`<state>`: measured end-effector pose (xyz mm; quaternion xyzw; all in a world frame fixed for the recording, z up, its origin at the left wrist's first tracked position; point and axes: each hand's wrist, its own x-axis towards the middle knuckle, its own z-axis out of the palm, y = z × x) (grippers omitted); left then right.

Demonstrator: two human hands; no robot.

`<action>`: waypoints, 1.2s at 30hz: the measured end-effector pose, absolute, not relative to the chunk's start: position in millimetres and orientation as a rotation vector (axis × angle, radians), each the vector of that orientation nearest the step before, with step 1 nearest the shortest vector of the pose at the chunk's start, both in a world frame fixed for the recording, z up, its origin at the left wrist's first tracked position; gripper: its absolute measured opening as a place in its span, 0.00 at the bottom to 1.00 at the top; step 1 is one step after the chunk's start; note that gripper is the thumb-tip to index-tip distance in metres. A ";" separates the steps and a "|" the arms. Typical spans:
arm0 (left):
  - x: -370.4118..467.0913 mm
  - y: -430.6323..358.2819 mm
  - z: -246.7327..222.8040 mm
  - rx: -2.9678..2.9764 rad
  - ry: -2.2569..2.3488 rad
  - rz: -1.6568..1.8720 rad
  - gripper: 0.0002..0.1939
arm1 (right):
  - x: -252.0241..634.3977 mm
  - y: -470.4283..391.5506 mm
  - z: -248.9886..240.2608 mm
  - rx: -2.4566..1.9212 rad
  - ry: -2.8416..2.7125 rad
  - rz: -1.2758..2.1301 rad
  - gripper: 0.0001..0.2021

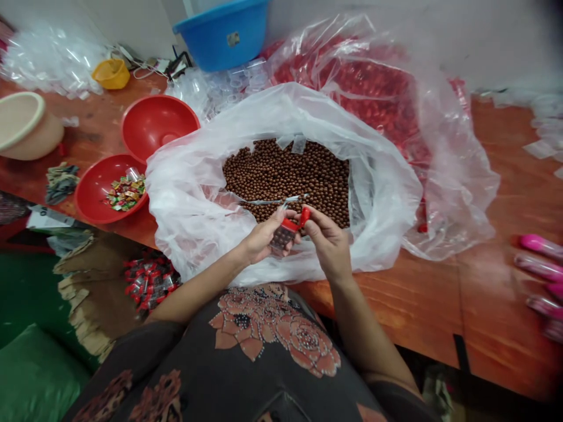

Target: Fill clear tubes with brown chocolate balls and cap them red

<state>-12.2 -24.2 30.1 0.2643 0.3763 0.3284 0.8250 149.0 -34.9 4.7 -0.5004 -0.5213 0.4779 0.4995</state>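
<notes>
My left hand (260, 241) is closed around a small clear container (282, 235) with a red rim, filled with brown balls. In the fingers of my right hand (329, 243) is a small red cap (305, 216), right beside the container's top. Both hands are above the near edge of a large white plastic bag (176, 187), spread wide and full of small brown balls (303, 170). A thin pale strip lies across the balls near my left fingers; I cannot make out what it is.
Red bowls (160, 120) stand left of the bag, one holding small wrapped sweets (126, 192). A blue basin (224, 35) and a bag of red pieces (373, 94) are behind. Filled red-capped containers (152, 281) lie in a cardboard box at lower left. Pink-capped tubes (539, 266) lie right.
</notes>
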 end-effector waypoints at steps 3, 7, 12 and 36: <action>-8.8 -24.5 21.3 0.516 0.804 0.683 0.31 | 148.8 -38.4 12.6 -1.140 -1.717 1.051 0.34; -6.4 -22.6 22.6 0.442 0.754 0.741 0.32 | 152.2 -36.9 11.9 -1.104 -1.933 0.981 0.48; -6.7 -20.2 36.9 0.394 0.778 0.788 0.30 | 157.9 -27.0 12.9 -1.002 -2.025 0.929 0.40; -14.8 -38.6 30.6 0.451 0.701 0.891 0.28 | 126.4 -32.0 -10.4 -0.782 -2.048 0.168 0.39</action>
